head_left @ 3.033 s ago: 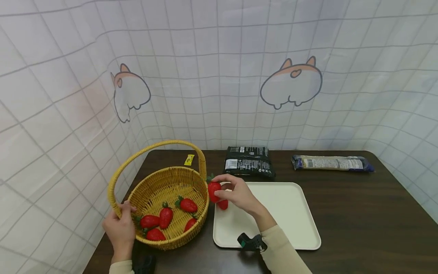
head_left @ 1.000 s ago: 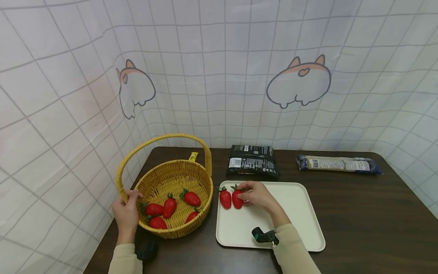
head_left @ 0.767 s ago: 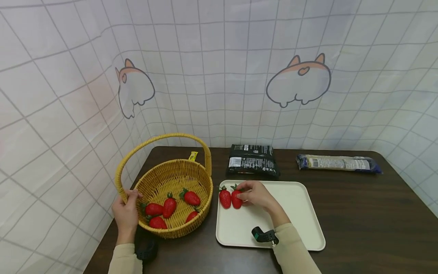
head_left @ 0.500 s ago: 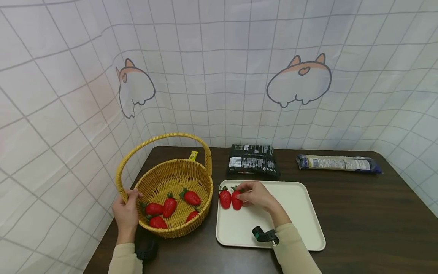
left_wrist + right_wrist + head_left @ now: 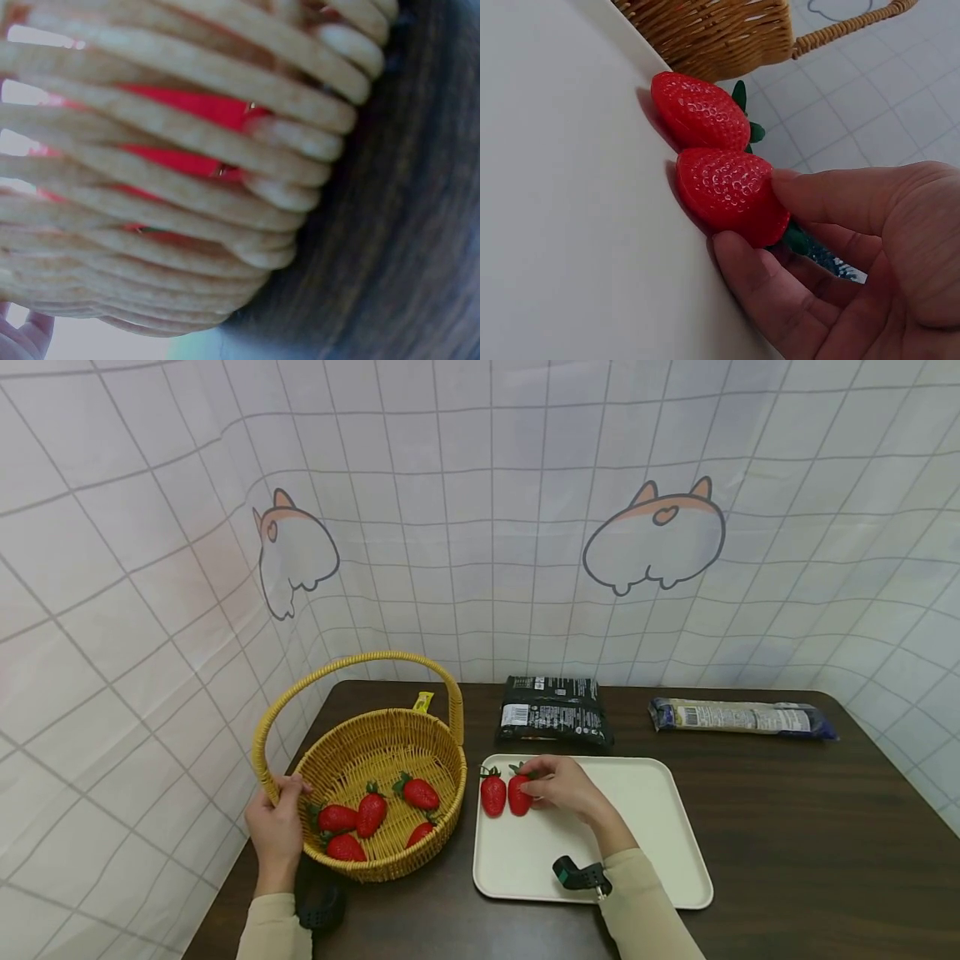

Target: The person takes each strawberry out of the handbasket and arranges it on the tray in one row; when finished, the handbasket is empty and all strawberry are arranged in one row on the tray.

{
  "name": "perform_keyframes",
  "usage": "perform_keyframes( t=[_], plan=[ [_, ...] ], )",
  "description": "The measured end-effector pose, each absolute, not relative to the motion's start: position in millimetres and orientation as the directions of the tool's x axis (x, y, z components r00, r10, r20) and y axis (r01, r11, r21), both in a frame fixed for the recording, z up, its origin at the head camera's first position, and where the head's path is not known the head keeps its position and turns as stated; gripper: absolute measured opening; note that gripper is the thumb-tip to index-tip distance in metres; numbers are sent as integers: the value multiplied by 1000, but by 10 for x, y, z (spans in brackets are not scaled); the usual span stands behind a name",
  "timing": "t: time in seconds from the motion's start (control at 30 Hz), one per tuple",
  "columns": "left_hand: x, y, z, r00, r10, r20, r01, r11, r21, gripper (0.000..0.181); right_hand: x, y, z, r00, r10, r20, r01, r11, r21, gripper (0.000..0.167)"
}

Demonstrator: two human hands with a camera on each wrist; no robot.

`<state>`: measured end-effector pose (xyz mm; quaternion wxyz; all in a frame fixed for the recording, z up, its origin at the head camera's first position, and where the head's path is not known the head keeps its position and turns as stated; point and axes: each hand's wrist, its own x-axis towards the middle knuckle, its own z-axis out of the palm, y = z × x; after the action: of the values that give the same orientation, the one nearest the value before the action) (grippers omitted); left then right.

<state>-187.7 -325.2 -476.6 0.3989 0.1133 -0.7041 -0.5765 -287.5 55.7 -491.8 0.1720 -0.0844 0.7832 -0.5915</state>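
My left hand (image 5: pixel 277 831) grips the left side of a yellow wicker basket (image 5: pixel 375 735), at its rim where the tall handle joins. Several red strawberries (image 5: pixel 372 814) with green leaves lie in the basket. On a white tray (image 5: pixel 600 877) to the right, my right hand (image 5: pixel 566 789) pinches a strawberry (image 5: pixel 731 187) between thumb and fingers. A second strawberry (image 5: pixel 492 795) lies right beside it at the tray's left edge. In the left wrist view the basket's woven wall (image 5: pixel 187 135) fills most of the picture, with red showing through the gaps.
A black printed packet (image 5: pixel 555 710) lies behind the tray. Farther right is a long clear-and-blue package (image 5: pixel 742 718). A small yellow wrapper (image 5: pixel 423 702) sits behind the basket. Gridded curtain (image 5: pixel 480 527) surrounds the dark table (image 5: pixel 787 827) at the back and sides.
Three seconds ago my right hand held the strawberry up beside the basket's rim; it then moved right and down onto the tray. Over the last second the hands hardly move.
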Motion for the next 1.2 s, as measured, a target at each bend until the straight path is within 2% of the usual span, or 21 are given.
perform_keyframes(
  t=[0.2,0.67,0.93,1.2],
  plan=[
    [-1842,-3214,-4691,-661,-609,440,303,320,898,22,-2858,549,-4897,-923,-351,-156,53,285,-957,29],
    [-1889,-3288,-4791,-666,-611,429,286,321,903,21,-2861,589,-4901,-913,-385,-138,30,275,-961,29],
    [-1884,-3280,-4791,-666,-613,426,283,321,904,23,-2863,662,-4790,-948,-293,-123,15,345,-938,31],
    [-1880,-3270,-4793,-659,-611,439,295,327,898,24,-2844,569,-4670,-977,-213,17,-72,256,-964,32]
  ],
)
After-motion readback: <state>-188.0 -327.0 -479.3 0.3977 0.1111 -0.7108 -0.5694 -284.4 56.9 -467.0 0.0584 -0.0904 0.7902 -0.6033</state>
